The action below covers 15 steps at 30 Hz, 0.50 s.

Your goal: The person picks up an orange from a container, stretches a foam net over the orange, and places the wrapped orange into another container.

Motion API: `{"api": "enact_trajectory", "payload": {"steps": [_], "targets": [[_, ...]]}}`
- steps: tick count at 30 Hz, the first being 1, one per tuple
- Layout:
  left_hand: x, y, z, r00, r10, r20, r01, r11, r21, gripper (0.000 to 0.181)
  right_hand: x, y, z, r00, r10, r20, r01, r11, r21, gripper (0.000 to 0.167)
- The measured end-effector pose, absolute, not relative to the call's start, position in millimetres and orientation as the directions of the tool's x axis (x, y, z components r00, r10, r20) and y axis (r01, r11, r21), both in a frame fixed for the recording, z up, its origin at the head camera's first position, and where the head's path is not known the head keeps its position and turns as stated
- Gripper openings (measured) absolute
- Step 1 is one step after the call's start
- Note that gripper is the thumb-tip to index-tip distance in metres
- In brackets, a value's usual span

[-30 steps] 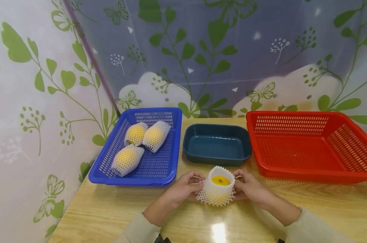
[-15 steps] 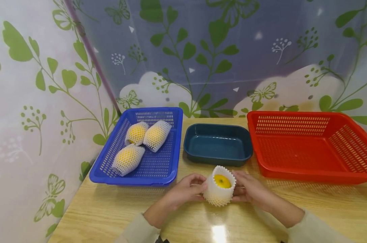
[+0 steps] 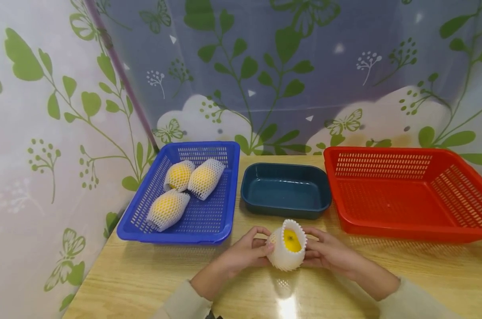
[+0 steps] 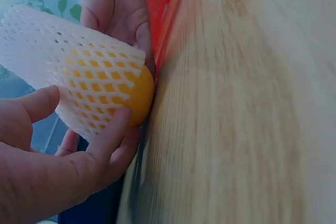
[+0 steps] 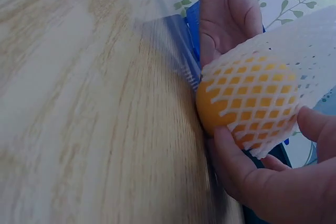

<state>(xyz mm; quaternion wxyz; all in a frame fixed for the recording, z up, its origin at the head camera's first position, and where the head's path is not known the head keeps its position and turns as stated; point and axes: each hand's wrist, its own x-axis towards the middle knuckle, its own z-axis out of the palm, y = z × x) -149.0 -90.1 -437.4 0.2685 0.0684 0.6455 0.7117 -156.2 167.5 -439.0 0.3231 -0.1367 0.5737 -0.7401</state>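
Observation:
An orange [image 3: 292, 241] sits inside a white foam net sleeve [image 3: 281, 257], low over the table in front of the baking dish. The sleeve's open upper end shows the fruit's top and its stem spot. My left hand [image 3: 245, 250] grips it from the left, thumb on the net and fingers under the fruit. From the right, my right hand [image 3: 330, 253] holds the other side with thumb and fingers. Both wrist views show the fruit's bare lower end, the orange skin [image 4: 144, 95], poking out of the netting [image 5: 257, 98] close to the wood.
A blue basket [image 3: 213, 237] on the left holds several net-wrapped yellow-orange fruits [image 3: 168, 209]. Behind the hands stands a dark teal baking dish [image 3: 285, 210]. A red basket [image 3: 408, 230] is at the right, on the wooden table [image 3: 117, 279]. Patterned cloth hangs behind.
The sleeve's lower edge, flared out a second ago, is now drawn in around the fruit. Both hands have closed in on it, and the sleeve's open top has tipped to the right.

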Motion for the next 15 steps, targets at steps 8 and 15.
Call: {"api": "enact_trajectory", "payload": {"steps": [8, 15], "targets": [[-147, -85, -433, -0.85, 0.474, -0.229, -0.335, -0.152, 0.93, 0.03, -159, 166, -440, -0.774, -0.616, -0.147, 0.317, -0.175, -0.932, 0.03], [-147, -81, -423, -0.852, 0.482, -0.206, -0.346, -0.222, 0.911, 0.037, -159, 161, -427, -0.789, -0.591, -0.168, 0.336, -0.186, -0.923, 0.051]]}}
